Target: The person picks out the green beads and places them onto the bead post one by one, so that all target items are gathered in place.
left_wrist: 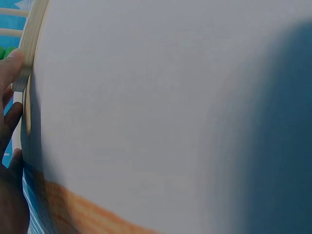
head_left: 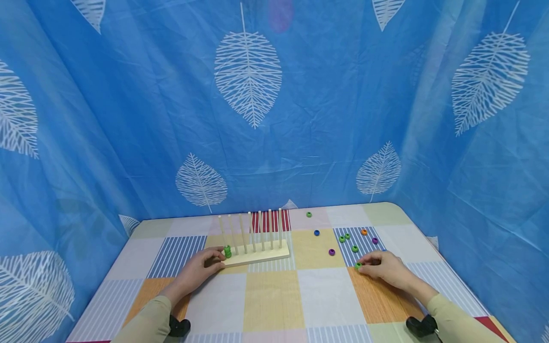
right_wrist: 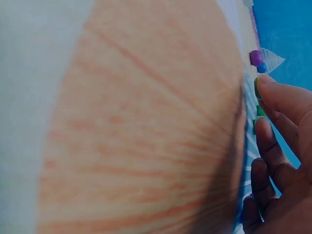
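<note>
Head view: the left hand [head_left: 199, 267] grips the left end of the pegged wooden base [head_left: 259, 257]; green beads [head_left: 228, 251] sit on its leftmost peg [head_left: 222, 232]. The right hand [head_left: 386, 269] pinches a single green bead [head_left: 358, 266] near loose beads [head_left: 354, 248].

Left wrist view: one fingertip [left_wrist: 15, 56] contacts the base end.

Right wrist view: the pinched bead shows at a fingertip.
</note>
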The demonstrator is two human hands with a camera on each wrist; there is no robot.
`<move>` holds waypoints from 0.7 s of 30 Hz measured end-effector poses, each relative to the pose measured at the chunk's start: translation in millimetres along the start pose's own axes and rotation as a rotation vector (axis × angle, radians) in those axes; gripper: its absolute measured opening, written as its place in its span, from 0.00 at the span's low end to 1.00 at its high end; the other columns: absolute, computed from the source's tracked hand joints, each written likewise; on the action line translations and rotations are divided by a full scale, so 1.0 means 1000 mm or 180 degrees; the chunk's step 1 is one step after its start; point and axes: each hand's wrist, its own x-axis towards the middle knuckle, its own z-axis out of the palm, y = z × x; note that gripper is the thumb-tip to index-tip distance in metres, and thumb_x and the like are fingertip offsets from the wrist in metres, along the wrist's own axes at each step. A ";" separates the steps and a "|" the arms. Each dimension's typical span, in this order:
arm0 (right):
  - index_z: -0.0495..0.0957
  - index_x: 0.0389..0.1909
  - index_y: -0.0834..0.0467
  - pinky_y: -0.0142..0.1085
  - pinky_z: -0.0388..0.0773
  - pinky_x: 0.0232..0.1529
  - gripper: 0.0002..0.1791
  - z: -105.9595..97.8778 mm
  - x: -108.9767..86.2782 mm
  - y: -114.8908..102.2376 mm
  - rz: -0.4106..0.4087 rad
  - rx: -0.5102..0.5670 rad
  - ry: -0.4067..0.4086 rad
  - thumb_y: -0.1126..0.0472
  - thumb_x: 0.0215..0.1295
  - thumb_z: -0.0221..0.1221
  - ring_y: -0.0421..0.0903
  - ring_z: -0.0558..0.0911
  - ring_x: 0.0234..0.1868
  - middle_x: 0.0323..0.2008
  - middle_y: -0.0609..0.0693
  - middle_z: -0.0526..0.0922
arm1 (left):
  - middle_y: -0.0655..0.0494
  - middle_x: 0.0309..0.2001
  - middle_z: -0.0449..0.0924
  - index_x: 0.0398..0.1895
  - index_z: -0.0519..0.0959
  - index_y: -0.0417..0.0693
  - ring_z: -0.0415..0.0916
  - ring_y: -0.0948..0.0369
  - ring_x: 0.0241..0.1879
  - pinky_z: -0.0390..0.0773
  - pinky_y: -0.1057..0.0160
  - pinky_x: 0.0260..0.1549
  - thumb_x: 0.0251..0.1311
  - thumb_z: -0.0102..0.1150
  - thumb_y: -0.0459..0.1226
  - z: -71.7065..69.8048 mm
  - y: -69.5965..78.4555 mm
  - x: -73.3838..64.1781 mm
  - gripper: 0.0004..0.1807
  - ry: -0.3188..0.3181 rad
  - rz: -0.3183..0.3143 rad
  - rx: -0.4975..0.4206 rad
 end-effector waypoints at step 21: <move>0.86 0.48 0.52 0.41 0.77 0.39 0.16 -0.046 0.034 -0.071 -0.0841 -0.0127 0.0132 0.48 0.66 0.69 0.50 0.75 0.43 0.39 0.46 0.81 | 0.50 0.66 0.76 0.42 0.84 0.59 0.68 0.44 0.69 0.65 0.39 0.69 0.66 0.69 0.41 0.000 0.000 0.000 0.04 0.0004 -0.0001 -0.0015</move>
